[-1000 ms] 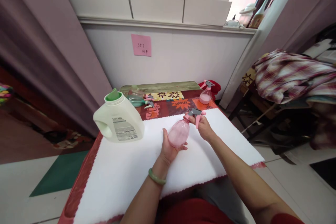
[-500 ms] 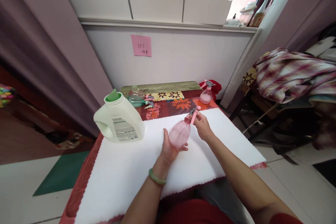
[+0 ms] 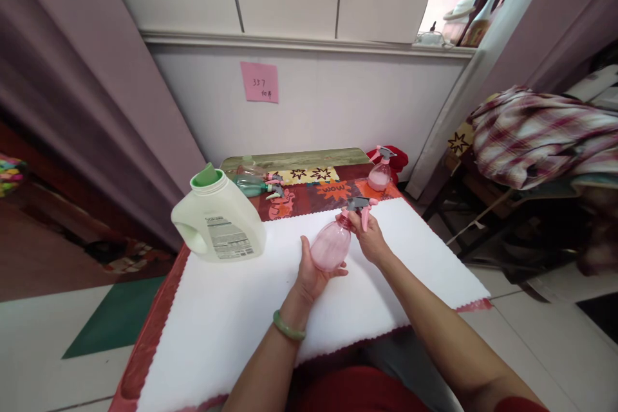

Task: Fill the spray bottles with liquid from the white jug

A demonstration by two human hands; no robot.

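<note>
A clear pink spray bottle [image 3: 332,246] is tilted over the white mat, its top leaning right. It looks filled with something pale. My left hand [image 3: 313,275], with a green bangle on the wrist, cradles the bottle's base from below and the left. My right hand [image 3: 367,238] grips the neck area under the grey and pink trigger head [image 3: 359,205]; part of the collar is hidden by the fingers. To the left stands a large pale detergent jug [image 3: 219,219], with a green piece [image 3: 207,175] in its mouth.
Another pink spray bottle [image 3: 379,174] stands upright at the back right. A green spray bottle [image 3: 251,185] lies on its side at the back left, beside another pinkish one. The white mat [image 3: 232,315] covers the red table. Plaid cloth [image 3: 541,141] hangs at right.
The trigger head has turned on the bottle, its trigger now facing right. My right hand has shifted its grip around the neck; my left hand stays under the bottle.
</note>
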